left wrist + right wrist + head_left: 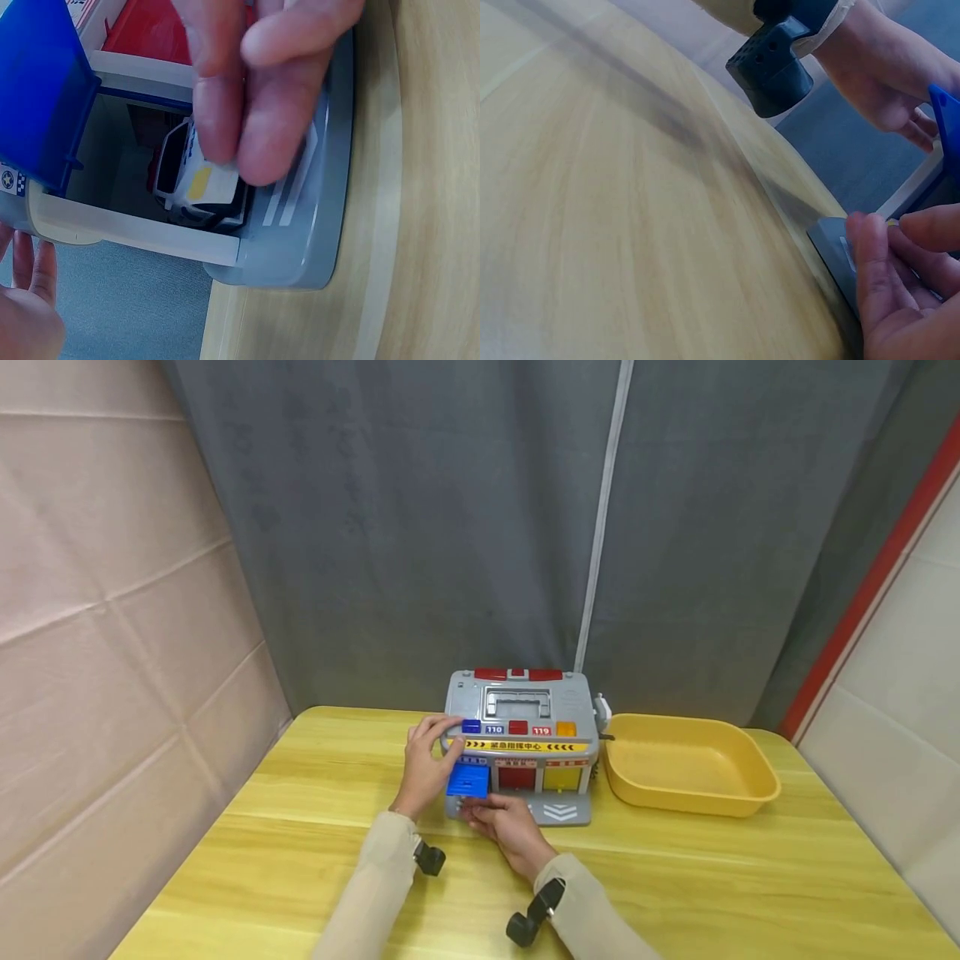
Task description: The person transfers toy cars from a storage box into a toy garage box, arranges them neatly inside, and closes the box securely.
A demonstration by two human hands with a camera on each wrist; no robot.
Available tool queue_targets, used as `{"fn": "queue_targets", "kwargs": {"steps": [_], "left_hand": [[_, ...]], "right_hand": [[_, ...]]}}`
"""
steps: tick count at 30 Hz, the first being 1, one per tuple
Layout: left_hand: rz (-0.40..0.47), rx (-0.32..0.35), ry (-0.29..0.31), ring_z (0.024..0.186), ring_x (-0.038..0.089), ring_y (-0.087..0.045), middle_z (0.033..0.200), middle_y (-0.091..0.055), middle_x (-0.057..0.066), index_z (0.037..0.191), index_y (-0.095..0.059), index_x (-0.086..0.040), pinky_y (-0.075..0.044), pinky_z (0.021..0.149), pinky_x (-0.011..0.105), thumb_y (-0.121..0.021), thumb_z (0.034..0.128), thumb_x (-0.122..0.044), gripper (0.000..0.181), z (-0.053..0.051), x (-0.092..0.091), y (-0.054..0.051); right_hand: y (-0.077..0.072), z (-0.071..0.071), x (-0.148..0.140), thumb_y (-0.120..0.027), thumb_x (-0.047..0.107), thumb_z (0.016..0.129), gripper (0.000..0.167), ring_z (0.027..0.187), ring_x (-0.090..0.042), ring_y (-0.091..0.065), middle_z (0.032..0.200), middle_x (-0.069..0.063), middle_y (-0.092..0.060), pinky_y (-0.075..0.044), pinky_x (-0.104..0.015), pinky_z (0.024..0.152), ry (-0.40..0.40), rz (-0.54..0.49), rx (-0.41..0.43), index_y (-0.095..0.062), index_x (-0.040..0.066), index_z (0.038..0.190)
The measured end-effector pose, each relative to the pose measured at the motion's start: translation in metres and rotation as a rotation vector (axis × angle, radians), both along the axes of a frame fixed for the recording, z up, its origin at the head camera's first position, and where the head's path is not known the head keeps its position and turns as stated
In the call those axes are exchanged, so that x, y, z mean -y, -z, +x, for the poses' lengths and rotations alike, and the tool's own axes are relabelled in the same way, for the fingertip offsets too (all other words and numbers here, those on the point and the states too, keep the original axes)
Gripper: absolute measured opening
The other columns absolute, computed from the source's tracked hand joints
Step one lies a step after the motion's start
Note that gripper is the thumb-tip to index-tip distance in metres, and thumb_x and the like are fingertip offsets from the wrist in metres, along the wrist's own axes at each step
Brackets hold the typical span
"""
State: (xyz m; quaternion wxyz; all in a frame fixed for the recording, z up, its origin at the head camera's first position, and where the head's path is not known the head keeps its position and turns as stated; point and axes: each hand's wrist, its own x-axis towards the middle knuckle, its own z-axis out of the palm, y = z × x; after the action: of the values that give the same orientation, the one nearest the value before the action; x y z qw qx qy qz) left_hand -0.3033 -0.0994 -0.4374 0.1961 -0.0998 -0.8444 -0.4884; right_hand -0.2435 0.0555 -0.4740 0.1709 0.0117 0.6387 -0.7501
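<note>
A grey toy emergency station (517, 699) stands on the table, its blue door (468, 781) swung up. In the left wrist view, a white toy car (195, 180) with dark windows and a yellow patch is partly inside the left bay. My right hand (512, 828) pinches the car at its outer end; the fingertips hide much of it. My left hand (430, 762) rests on the station's left corner, fingers extended towards the blue roof light (471, 726) and thumb on the front edge.
Right of the station sits a yellow plastic basin (693, 806). Red (517, 778) and yellow (562, 778) doors are down beside the blue one. A grey curtain (420, 543) hangs behind the wooden table (315, 793).
</note>
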Motion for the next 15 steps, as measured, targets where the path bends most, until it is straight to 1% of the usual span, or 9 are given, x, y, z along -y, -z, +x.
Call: {"fn": "queue_targets", "kwargs": {"steps": [4,7,15], "left_hand": [[0.002,-0.003,0.002,0.12,0.024,-0.043,0.134,-0.059,0.003,0.126,-0.069,-0.022,-0.039,0.104,0.047,-0.066,0.0968,-0.028,0.029,-0.0002,-0.0004,0.0008],[0.005,0.001,0.003,0.121,0.024,-0.043,0.134,-0.059,0.003,0.126,-0.069,-0.023,-0.039,0.104,0.047,-0.065,0.0971,-0.029,0.03,0.0,-0.0007,0.0007],[0.01,0.009,0.009,0.122,0.025,-0.042,0.135,-0.058,0.003,0.126,-0.069,-0.022,-0.04,0.105,0.048,-0.065,0.0977,-0.03,0.03,0.0012,-0.0009,-0.0008]], "right_hand": [[0.0008,0.0003,-0.0015,-0.052,0.006,0.102,0.034,0.104,-0.02,-0.073,0.13,-0.02,-0.068,-0.063,-0.03,0.086,-0.021,0.023,0.001,-0.06,-0.004,0.133],[0.0004,0.001,-0.0026,-0.053,0.007,0.102,0.034,0.1,-0.02,-0.073,0.131,-0.02,-0.067,-0.063,-0.029,0.084,-0.029,0.041,0.004,-0.06,-0.003,0.134],[0.0012,0.003,-0.0065,-0.054,0.007,0.101,0.034,0.097,-0.019,-0.074,0.13,-0.021,-0.067,-0.064,-0.029,0.081,-0.04,0.067,-0.026,-0.06,-0.003,0.133]]}}
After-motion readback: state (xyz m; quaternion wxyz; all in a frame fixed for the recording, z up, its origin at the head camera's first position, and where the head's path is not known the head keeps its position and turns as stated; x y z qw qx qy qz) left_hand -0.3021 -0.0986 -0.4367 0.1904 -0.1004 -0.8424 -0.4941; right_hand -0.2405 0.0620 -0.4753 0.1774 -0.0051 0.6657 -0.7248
